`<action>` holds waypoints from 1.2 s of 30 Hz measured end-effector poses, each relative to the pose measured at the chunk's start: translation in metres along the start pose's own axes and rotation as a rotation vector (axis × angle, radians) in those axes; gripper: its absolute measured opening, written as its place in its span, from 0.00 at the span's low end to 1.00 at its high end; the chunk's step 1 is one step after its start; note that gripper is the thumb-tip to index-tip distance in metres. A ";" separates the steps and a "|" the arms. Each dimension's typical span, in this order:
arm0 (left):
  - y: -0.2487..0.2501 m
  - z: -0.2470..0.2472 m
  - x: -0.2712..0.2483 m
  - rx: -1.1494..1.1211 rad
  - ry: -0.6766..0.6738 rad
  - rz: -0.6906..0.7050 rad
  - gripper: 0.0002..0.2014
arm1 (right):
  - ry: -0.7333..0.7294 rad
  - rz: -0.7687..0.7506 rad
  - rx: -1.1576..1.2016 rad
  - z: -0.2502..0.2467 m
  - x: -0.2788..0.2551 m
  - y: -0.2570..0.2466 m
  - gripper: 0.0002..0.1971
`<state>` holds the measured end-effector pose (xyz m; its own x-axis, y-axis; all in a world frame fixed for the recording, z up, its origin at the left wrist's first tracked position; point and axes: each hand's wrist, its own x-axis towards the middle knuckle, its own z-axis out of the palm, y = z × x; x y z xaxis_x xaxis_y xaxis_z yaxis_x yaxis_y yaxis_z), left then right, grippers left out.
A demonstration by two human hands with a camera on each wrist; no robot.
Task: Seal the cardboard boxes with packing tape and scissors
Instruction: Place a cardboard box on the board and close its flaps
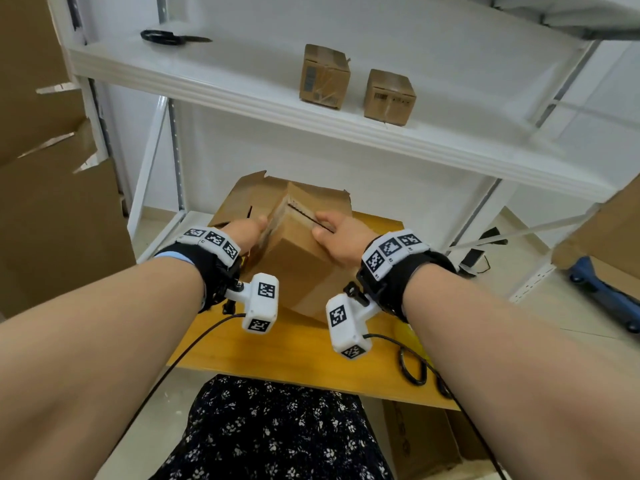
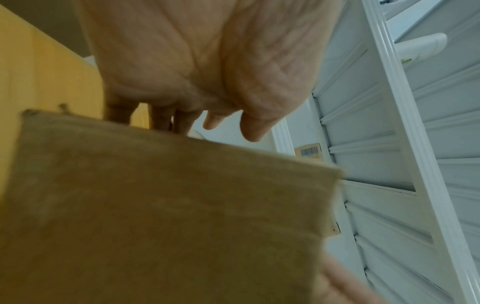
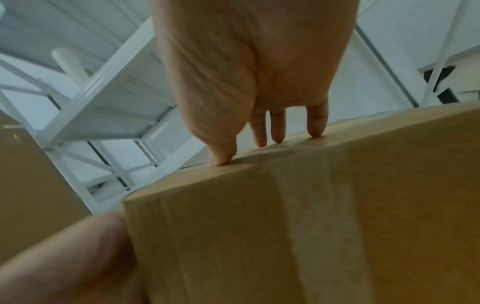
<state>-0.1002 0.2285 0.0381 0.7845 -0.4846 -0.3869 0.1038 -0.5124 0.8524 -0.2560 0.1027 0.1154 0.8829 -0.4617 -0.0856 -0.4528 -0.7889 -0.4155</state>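
Note:
A brown cardboard box (image 1: 298,268) stands tilted over the yellow wooden table (image 1: 277,351), its top seam showing a dark slit. My left hand (image 1: 247,232) presses its left end; in the left wrist view the fingers (image 2: 161,119) run straight past the box's edge (image 2: 166,205). My right hand (image 1: 334,233) lies on the top right, and its straight fingertips (image 3: 278,135) press the box face (image 3: 311,216), which carries a strip of tape. Black scissors (image 1: 169,38) lie at the upper shelf's left end. No tape roll is in sight.
Two small taped boxes (image 1: 323,76) (image 1: 389,97) stand on the white shelf (image 1: 242,88). An open torn box (image 1: 249,192) sits behind the held one. Big cardboard sheets (image 1: 52,202) lean at left. A black cable (image 1: 412,368) loops on the table's right; a blue trolley (image 1: 602,292) stands at right.

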 end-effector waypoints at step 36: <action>0.039 0.068 -0.029 0.937 -0.185 0.374 0.54 | 0.042 0.316 -0.039 0.044 0.040 0.079 0.35</action>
<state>-0.1603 0.1736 0.0587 0.5534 -0.7884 -0.2685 -0.7099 -0.6151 0.3431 -0.2513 0.0398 0.0393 0.6920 -0.7021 -0.1676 -0.7092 -0.6181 -0.3391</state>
